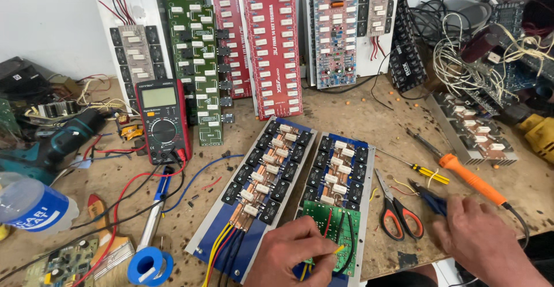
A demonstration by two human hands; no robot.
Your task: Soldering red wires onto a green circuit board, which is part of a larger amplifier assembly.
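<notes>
Big scuffed wooden desk [358,114], totally buried in electronics. Along the far wall lean several tall circuit boards; the long red one [271,44] stands out most. Flat in the middle lie two long blue amplifier boards side by side: the left blue board with copper strips and black transistors [254,189] and the right blue board with white resistors [337,177]. A small green circuit board [337,223] sits on the near end of the right one. The left hand [291,258] is on that green board, fingers pinching a thin yellow wire [339,250]. The right hand [485,241] is curled around blue-handled pliers [430,197], just right of the red-handled scissors [395,212]. An orange-handled soldering iron [470,177] lies just beyond. A red multimeter [163,119] stands far left.
</notes>
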